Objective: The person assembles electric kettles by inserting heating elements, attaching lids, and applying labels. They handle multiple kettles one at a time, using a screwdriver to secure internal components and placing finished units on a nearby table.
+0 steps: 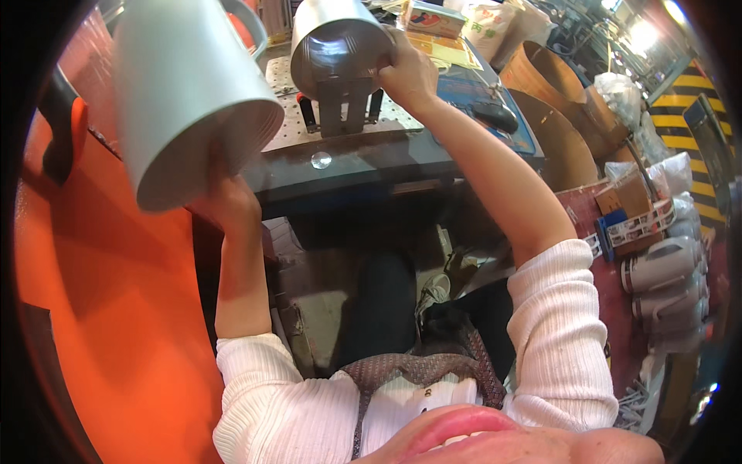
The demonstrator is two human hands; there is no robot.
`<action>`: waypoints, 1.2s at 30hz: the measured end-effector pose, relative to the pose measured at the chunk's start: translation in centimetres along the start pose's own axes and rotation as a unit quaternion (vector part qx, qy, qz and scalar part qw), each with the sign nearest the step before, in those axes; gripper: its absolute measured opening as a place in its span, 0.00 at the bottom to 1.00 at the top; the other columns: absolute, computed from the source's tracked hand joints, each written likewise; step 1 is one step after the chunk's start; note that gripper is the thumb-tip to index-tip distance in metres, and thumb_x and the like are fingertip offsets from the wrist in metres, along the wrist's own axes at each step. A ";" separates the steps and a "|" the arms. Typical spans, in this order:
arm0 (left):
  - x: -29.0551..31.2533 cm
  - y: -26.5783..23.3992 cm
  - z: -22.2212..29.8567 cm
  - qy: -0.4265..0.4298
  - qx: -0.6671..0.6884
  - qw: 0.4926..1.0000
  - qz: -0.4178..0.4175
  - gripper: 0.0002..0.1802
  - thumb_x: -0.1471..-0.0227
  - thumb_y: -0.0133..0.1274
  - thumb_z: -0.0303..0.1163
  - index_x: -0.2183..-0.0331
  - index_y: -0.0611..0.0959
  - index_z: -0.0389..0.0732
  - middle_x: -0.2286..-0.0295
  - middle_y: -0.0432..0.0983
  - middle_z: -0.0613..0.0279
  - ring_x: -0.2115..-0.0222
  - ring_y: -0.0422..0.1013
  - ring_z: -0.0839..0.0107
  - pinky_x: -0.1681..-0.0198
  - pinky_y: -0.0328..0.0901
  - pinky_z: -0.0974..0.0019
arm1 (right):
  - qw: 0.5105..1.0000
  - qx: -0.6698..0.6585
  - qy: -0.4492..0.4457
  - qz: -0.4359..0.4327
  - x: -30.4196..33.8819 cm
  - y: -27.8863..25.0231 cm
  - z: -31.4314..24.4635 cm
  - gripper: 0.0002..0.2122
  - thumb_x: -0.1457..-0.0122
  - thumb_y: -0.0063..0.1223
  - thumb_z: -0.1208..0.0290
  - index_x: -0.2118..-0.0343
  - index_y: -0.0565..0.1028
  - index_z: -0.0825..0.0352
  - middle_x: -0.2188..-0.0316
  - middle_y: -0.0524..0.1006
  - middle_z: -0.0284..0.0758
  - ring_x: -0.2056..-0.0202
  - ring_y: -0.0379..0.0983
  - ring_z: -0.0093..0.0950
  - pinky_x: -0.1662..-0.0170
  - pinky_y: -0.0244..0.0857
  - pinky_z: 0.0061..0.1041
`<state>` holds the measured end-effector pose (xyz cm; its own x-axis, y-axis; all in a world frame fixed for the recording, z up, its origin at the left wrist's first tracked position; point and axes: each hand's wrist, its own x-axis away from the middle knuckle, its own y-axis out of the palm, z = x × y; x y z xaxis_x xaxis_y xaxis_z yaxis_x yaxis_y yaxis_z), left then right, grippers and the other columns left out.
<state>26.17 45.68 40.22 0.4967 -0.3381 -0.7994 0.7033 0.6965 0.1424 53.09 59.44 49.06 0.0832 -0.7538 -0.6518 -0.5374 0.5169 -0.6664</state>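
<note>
On the left, a large pale grey jug [182, 93] is tilted with its ribbed base toward me. My left hand [232, 201] holds it at the base, its fingers partly hidden in the shaded underside. A second grey jug [332, 31] lies on its side over a dark metal fixture [345, 108]. The fingers of my right hand [410, 73] are closed round the right edge of its base. Under the fixture is a perforated metal plate [402, 116] at the bench's front.
An orange surface [131, 309] runs along my left. A black computer mouse [495, 117] lies on a blue mat at the bench's right. Round brown tubs [549, 69] stand beyond it. Several more jugs [661, 267] sit at the far right, beside plastic bags.
</note>
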 end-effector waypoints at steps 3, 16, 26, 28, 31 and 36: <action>2.3 -2.4 -1.2 0.073 -0.140 0.987 -0.014 0.18 0.42 0.53 0.27 0.52 0.75 0.27 0.51 0.73 0.51 0.52 0.68 0.61 0.43 0.61 0.57 | 0.958 0.074 -0.254 0.115 -0.4 -1.1 0.9 0.31 0.59 0.68 0.64 0.48 0.70 0.60 0.73 0.80 0.36 0.67 0.80 0.36 0.67 0.72 0.35; 5.8 1.4 10.9 0.041 0.108 0.993 -0.033 0.30 0.45 0.59 0.34 0.45 0.70 0.33 0.49 0.71 0.41 0.52 0.71 0.55 0.46 0.66 0.52 | 0.915 -0.219 -0.279 -0.192 12.3 -16.9 -3.8 0.48 0.57 0.72 0.51 0.35 0.59 0.63 0.49 0.73 0.46 0.48 0.71 0.42 0.47 0.66 0.38; 16.8 5.1 20.3 -0.364 0.666 0.642 -0.113 0.38 0.42 0.54 0.52 0.40 0.64 0.39 0.48 0.69 0.39 0.49 0.69 0.51 0.44 0.66 0.49 | 0.992 -0.031 -0.109 -0.056 37.3 -28.9 7.4 0.24 0.43 0.53 0.70 0.42 0.72 0.57 0.72 0.79 0.34 0.74 0.78 0.31 0.69 0.72 0.29; 17.5 6.8 18.5 -0.445 0.528 0.681 -0.244 0.34 0.41 0.50 0.54 0.43 0.65 0.41 0.48 0.70 0.41 0.49 0.70 0.54 0.43 0.66 0.50 | 0.993 0.036 -0.097 -0.060 41.3 -29.7 8.2 0.26 0.44 0.52 0.70 0.40 0.70 0.53 0.75 0.78 0.33 0.76 0.76 0.29 0.73 0.70 0.26; 19.6 10.2 17.0 -0.453 0.433 0.666 -0.404 0.23 0.41 0.52 0.46 0.55 0.76 0.36 0.54 0.76 0.45 0.56 0.74 0.63 0.48 0.69 0.58 | 0.971 0.133 0.038 -0.194 47.4 -34.1 9.5 0.29 0.47 0.57 0.67 0.39 0.69 0.53 0.61 0.81 0.35 0.65 0.79 0.33 0.63 0.73 0.33; 20.8 12.9 18.6 -0.371 0.452 0.659 -0.472 0.23 0.42 0.53 0.43 0.61 0.83 0.28 0.61 0.78 0.58 0.63 0.74 0.72 0.56 0.68 0.69 | 0.889 0.192 0.357 0.215 63.5 -56.2 10.4 0.17 0.47 0.58 0.80 0.53 0.75 0.65 0.55 0.77 0.43 0.55 0.76 0.35 0.53 0.70 0.28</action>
<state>55.05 35.91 36.25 -0.5043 -0.8012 -0.3222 0.7262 -0.5953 0.3437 97.29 -13.30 41.38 -0.6868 -0.4483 -0.5721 -0.0534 0.8161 -0.5755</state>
